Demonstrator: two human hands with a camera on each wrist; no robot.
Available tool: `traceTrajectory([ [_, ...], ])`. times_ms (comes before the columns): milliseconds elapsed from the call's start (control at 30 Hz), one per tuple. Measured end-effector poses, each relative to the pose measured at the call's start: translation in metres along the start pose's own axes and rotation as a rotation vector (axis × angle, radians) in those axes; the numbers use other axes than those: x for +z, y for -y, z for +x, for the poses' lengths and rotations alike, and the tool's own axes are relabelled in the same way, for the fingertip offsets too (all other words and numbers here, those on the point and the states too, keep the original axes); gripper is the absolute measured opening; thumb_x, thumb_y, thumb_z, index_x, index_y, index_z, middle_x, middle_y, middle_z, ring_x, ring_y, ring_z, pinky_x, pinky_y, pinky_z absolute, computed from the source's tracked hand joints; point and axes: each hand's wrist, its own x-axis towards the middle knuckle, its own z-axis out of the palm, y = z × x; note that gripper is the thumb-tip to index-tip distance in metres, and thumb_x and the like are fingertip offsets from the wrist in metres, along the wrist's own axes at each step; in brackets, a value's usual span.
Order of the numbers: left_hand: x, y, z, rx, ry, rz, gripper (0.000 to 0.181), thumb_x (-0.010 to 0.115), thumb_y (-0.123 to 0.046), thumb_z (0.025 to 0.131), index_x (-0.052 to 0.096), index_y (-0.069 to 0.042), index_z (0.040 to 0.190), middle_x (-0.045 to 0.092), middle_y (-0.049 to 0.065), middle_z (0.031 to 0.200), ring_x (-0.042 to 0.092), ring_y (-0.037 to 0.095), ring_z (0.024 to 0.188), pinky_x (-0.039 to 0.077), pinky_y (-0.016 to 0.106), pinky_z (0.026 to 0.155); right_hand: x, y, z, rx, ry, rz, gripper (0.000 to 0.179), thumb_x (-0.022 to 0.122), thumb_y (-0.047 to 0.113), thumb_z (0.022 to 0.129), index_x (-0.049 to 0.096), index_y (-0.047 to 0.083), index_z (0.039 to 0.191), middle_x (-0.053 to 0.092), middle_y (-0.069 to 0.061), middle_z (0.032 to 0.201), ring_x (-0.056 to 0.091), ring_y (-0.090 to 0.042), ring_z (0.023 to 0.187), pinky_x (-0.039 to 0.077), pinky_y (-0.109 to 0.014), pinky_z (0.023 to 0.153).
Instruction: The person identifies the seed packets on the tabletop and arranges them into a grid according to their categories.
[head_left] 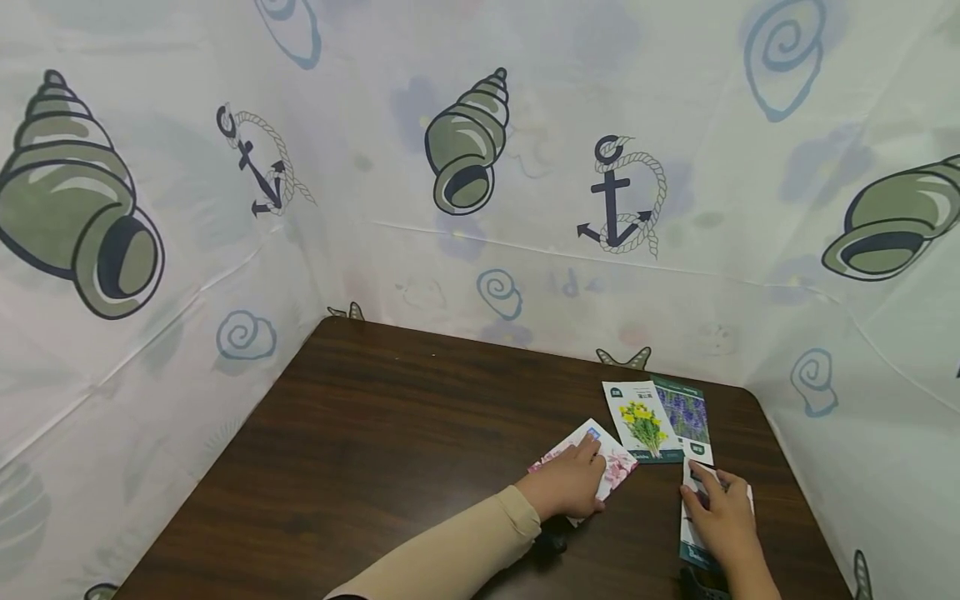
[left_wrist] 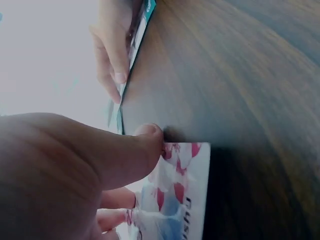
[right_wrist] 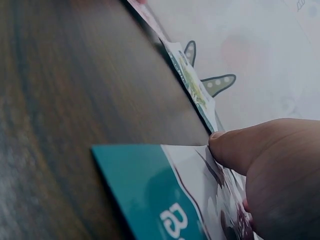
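My left hand grips a white seed packet printed with pink flowers. In the left wrist view its thumb presses one edge while the other fingertips reach the packet's far side. To the right, my right hand holds a second packet, white with a teal end band. The thumb lies along that packet's edge in the right wrist view, and the palm hides much of its picture. Just beyond both hands lies a yellow-flower packet, overlapping a purple-flower packet.
The dark wooden table stretches off to the left. A pale cloth printed with shells and anchors hangs along its back and sides. A small black object shows beneath the left wrist.
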Motion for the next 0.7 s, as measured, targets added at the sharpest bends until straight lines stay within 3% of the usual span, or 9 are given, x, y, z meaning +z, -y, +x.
traceTrajectory([
  [167, 0.003, 0.006, 0.002, -0.01, 0.049, -0.069, 0.059, 0.065, -0.046, 0.095, 0.048, -0.013, 0.141, 0.033, 0.006, 0.164, 0.029, 0.023, 0.155, 0.031, 0.034, 0.123, 0.0, -0.002, -0.001, -0.035, -0.02, -0.011, 0.07, 0.053, 0.052, 0.102, 0.04, 0.009, 0.155, 0.019, -0.042, 0.151, 0.026, -0.064, 0.133, 0.031, -0.077, 0.102],
  [367, 0.005, 0.014, 0.0, -0.035, 0.057, -0.126, 0.063, 0.066, -0.043, 0.096, 0.044, -0.013, 0.147, 0.029, 0.007, 0.166, 0.026, 0.024, 0.156, 0.029, 0.034, 0.125, 0.001, -0.002, -0.001, -0.04, -0.011, -0.013, 0.069, 0.053, 0.051, 0.102, 0.04, 0.009, 0.155, 0.018, -0.042, 0.151, 0.026, -0.065, 0.134, 0.03, -0.077, 0.102],
  [567, 0.004, 0.023, -0.002, -0.078, 0.083, -0.21, 0.067, 0.063, -0.041, 0.098, 0.038, -0.024, 0.158, 0.02, 0.004, 0.17, 0.018, 0.022, 0.159, 0.025, 0.036, 0.126, 0.001, -0.003, 0.0, -0.059, -0.013, -0.006, 0.071, 0.053, 0.053, 0.102, 0.039, 0.009, 0.155, 0.019, -0.042, 0.151, 0.025, -0.065, 0.134, 0.029, -0.078, 0.102],
  [700, 0.004, 0.03, -0.002, -0.094, 0.094, -0.165, 0.067, 0.063, -0.041, 0.097, 0.039, -0.021, 0.157, 0.019, 0.007, 0.17, 0.015, 0.027, 0.159, 0.025, 0.039, 0.127, 0.001, -0.004, 0.0, -0.083, -0.014, -0.005, 0.071, 0.052, 0.053, 0.102, 0.04, 0.008, 0.155, 0.019, -0.042, 0.15, 0.025, -0.065, 0.134, 0.03, -0.078, 0.1],
])
